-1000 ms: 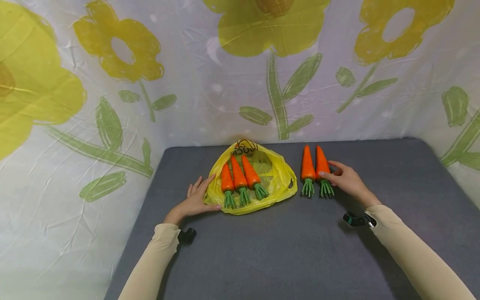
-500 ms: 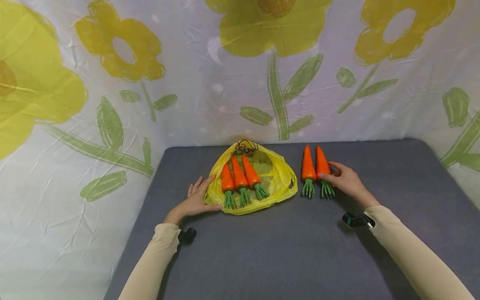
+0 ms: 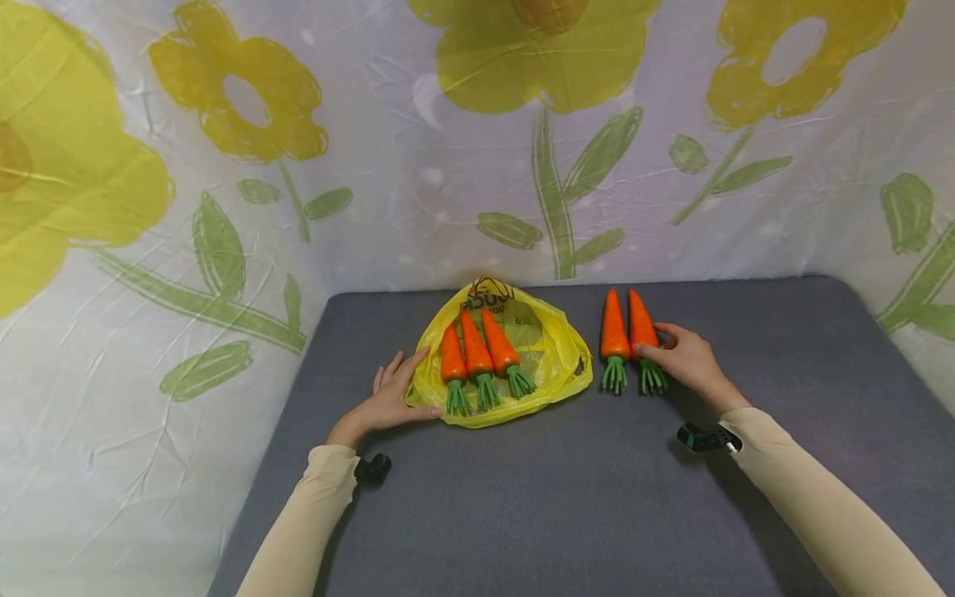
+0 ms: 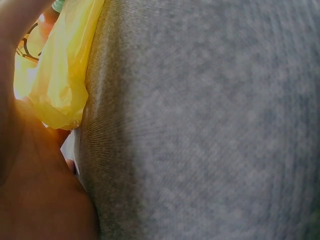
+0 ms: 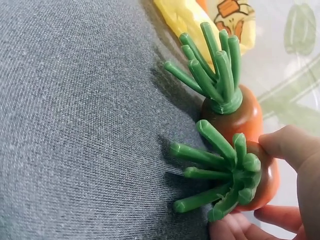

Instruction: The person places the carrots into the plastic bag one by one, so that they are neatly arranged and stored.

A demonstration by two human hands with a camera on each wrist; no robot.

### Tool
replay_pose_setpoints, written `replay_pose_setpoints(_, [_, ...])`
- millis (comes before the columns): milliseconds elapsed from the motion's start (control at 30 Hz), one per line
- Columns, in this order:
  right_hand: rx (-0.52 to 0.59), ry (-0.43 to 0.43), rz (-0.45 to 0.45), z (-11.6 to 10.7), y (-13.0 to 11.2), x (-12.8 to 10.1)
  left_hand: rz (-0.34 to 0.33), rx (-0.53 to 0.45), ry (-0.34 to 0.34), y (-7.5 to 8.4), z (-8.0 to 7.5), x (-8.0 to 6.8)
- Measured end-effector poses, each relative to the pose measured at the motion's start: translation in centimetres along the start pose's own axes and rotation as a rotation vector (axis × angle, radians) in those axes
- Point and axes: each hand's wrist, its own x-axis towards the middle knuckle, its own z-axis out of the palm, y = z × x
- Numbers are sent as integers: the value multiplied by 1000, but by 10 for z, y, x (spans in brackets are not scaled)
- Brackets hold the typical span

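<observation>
**Right hand (image 3: 690,361) on a carrot, left hand (image 3: 384,406) at a yellow bag (image 3: 555,365)**

A floral cloth (image 3: 388,166) hangs at the far and left sides, its big flowers cut off by the frame. Before it spreads a grey table (image 3: 522,514), its near edge out of view. Two pale sleeves (image 3: 828,497) reach in from the near side, also cut off.

The bag lies left of centre near the table's far edge, its far print crumpled and hard to read. The left hand, at its left side, has its fingers spread and thumb apart, touching the rim; whether any fingertip is tucked underneath cannot be told. The left wrist view shows mostly table, palm and yellow film.

The right hand pinches the rightmost carrot (image 3: 642,323) between thumb and fingers, with only the carrot's width between them. This carrot lies right of the bag, long axis running near to far, tip far and slightly left, green stalks near; the right wrist view hides its tip behind the crown. Just left, a second carrot (image 3: 613,327) lies almost parallel, pointing far.

Three bagged carrots (image 3: 476,348) lie within the bag's outline, tips far and leaning left, the right one most.

Smallest are the dark wrist devices (image 3: 373,469).
</observation>
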Motion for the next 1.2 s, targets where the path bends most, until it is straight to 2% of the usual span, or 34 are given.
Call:
replay_pose_setpoints(567, [-6, 19, -7, -2, 2, -2, 18, -18, 8, 1, 1, 0])
replay_pose_setpoints(933, [18, 19, -7, -10, 2, -5, 8, -16, 6, 5, -2, 0])
replay_pose_setpoints(1200, [8, 33, -19, -16, -1, -8, 11, -10, 4, 2, 0, 0])
